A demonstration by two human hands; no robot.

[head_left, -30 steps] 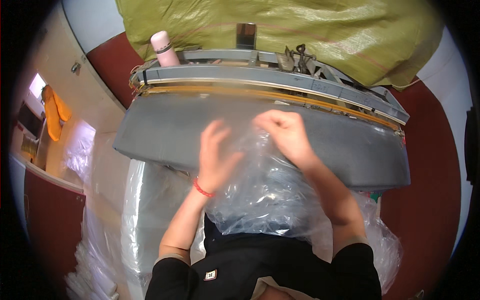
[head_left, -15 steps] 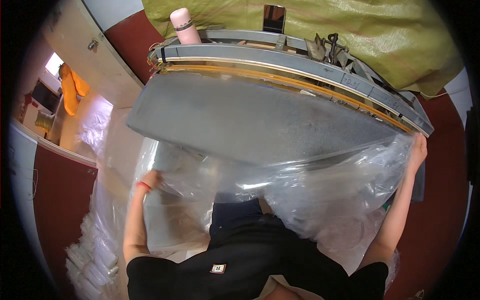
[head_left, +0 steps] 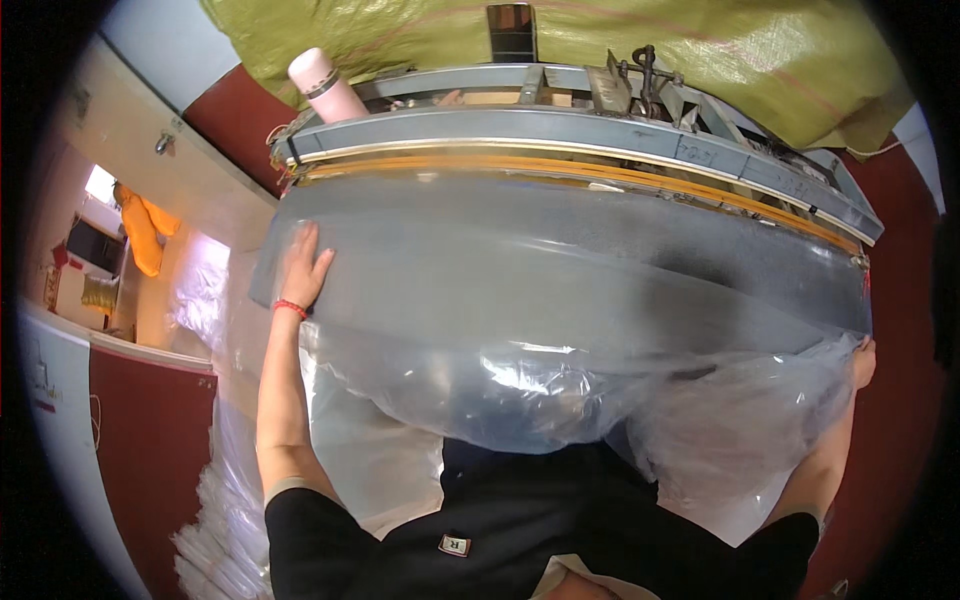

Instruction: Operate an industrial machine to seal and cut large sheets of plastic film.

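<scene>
Both hands spread wider since earlier | left hand [head_left: 303, 268] lay flat, open, pinning clear plastic sheet [head_left: 560, 330] on grey bench [head_left: 700, 260] | right hand [head_left: 862, 362] at sheet's far edge, grip unclear | I judged slack front could slip off or crease.

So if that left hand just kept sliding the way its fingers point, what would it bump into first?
The left hand lies flat on clear plastic film spread over the grey table, fingers pointing up and away. Going straight on, it would probably meet the machine's yellow-edged metal bar first, near the pink bottle; depth is unclear.
</scene>
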